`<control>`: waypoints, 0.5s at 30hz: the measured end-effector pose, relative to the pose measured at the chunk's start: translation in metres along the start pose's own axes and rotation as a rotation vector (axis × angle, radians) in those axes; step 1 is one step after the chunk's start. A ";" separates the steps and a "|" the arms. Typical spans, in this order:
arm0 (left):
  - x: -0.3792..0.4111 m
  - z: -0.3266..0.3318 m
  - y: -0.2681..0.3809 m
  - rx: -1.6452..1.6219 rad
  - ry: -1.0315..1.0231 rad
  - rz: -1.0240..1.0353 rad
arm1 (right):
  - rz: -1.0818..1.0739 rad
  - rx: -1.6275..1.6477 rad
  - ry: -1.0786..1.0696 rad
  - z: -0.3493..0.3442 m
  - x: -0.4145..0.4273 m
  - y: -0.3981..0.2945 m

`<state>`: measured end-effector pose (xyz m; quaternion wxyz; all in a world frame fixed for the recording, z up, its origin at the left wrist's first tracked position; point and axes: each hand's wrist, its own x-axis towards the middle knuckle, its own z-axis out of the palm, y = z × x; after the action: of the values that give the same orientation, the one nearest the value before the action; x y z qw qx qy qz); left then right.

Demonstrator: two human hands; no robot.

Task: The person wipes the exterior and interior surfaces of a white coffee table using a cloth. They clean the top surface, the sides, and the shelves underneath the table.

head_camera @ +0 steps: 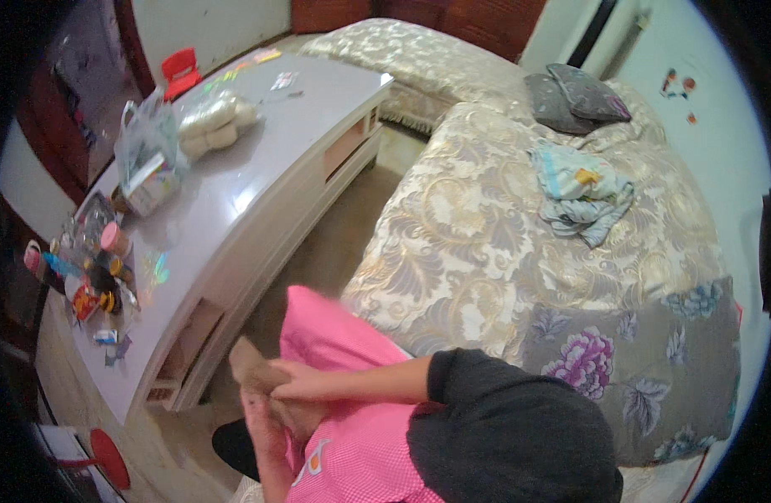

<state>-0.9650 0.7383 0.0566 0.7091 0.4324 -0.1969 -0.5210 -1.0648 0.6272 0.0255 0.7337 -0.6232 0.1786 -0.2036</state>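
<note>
A piece of thin beige cloth (244,361) is bunched between my two hands, with a pointed end standing up beyond the fingers. My right hand (291,379) reaches in from the right and closes around its middle. Close below it, my left hand (260,412) holds the lower part of the cloth; the fingers there are partly hidden. Both hands are above a pink checked garment (360,434) that covers my lap and bears a small patch. A black sleeve covers my right upper arm.
At the left, a long white cabinet (285,141) holds clear plastic packs of beige items (212,129), a plastic bag (146,141), a box and several bottles. On the right is a bed (448,220) with cushions (586,97) and crumpled cloths (580,188). A red stool (111,459) stands lower left.
</note>
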 end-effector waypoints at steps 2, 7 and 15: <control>0.002 0.009 0.012 0.129 0.025 0.048 | -0.029 0.036 0.055 0.001 -0.002 -0.018; -0.009 0.018 -0.003 0.117 0.058 0.139 | -0.078 0.079 0.053 0.013 -0.013 -0.005; 0.002 -0.015 -0.029 0.060 0.036 -0.054 | -0.073 0.129 -0.132 0.002 -0.021 -0.006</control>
<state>-0.9700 0.7405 0.0247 0.6849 0.4678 -0.1877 -0.5261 -1.0819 0.6393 0.0319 0.7745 -0.5929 0.0935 -0.1996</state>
